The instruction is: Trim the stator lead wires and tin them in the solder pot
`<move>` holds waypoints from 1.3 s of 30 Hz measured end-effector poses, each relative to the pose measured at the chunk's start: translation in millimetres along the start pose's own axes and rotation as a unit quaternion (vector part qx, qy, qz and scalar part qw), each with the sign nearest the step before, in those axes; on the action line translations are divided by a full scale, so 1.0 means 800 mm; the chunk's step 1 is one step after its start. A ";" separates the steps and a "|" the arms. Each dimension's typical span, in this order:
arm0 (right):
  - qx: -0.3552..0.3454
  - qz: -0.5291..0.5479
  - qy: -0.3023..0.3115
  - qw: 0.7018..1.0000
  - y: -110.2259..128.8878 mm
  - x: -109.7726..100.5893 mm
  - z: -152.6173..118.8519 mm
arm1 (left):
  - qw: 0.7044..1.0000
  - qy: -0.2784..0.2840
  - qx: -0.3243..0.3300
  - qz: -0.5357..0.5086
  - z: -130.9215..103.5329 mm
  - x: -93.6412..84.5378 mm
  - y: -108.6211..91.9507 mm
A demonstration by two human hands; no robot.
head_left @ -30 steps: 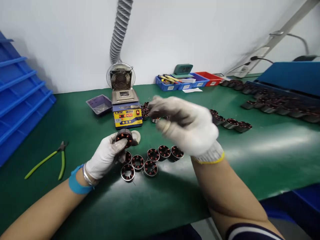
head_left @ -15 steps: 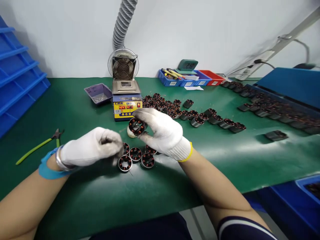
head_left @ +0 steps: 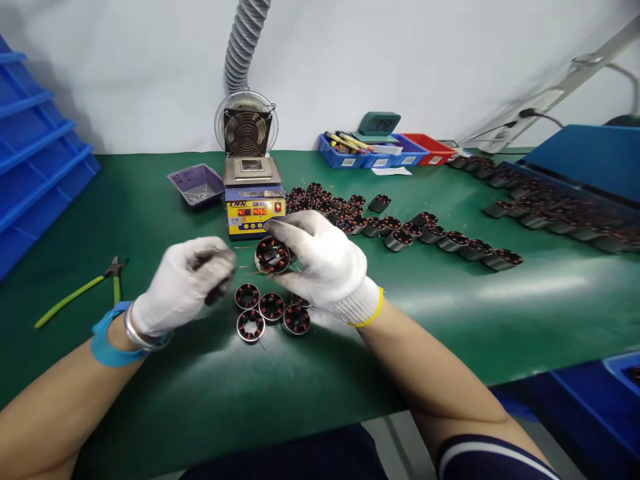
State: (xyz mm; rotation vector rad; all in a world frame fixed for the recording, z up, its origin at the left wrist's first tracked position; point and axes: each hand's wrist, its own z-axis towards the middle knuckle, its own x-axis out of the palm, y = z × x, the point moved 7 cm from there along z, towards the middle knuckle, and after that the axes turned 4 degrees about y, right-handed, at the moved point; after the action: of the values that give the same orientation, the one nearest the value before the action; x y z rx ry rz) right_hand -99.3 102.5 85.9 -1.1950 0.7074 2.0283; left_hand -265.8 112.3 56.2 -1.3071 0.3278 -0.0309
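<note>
My right hand [head_left: 320, 260], in a white glove with darkened fingertips, grips a ring-shaped motor stator [head_left: 273, 256] with copper windings, its open face turned toward me. To the left, my left hand [head_left: 193, 280], also gloved, is curled closed and slightly blurred; whatever its fingers hold, if anything, is hidden. Between and below the hands several stators stand in a small group on the green table, among them a front stator [head_left: 251, 326] and a middle stator [head_left: 271, 307]. Just behind the held stator sits a yellow and blue solder pot [head_left: 255, 217] with a lit red display.
Green-handled cutters [head_left: 83, 293] lie at left, near a blue bin [head_left: 40, 153]. A purple tray [head_left: 197, 185] stands beside the solder pot. Rows of stators [head_left: 453, 241] stretch to the right. Small blue and red boxes [head_left: 345, 159] and a clock [head_left: 380, 124] line the wall.
My left hand has drawn up and left, away from the stator group. My right hand keeps the stator in nearly the same place. A lone stator at right has slid left to the row's end.
</note>
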 end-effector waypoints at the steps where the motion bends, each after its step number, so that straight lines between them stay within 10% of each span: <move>1: 0.002 -0.005 0.003 1.000 0.000 0.000 0.000 | 0.997 -0.066 0.032 -0.013 0.000 -0.012 -0.003; 4: 0.010 -0.015 0.012 1.000 0.002 0.002 0.001 | 0.975 -0.179 0.133 0.024 -0.002 -0.023 -0.013; 11: 0.074 -0.036 0.017 0.996 -0.015 0.003 0.001 | 0.963 -0.042 0.110 0.244 0.000 0.008 -0.003; 16: 0.202 -0.068 0.103 0.972 -0.054 0.013 -0.004 | 0.983 -0.139 0.008 0.117 0.025 -0.035 0.061; 23: 0.212 -0.131 0.222 0.943 -0.069 0.055 -0.002 | 0.982 -0.048 -0.102 0.154 0.051 -0.025 0.138; 39: 0.235 -0.195 0.231 0.923 -0.058 0.054 0.000 | 0.977 0.007 -0.059 0.204 0.045 -0.008 0.134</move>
State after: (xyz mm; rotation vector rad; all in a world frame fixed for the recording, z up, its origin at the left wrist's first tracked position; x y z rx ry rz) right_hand -78.9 143.3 41.7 -1.3916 1.0166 1.1638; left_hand -280.0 176.5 -36.5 -1.3356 0.6127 0.3309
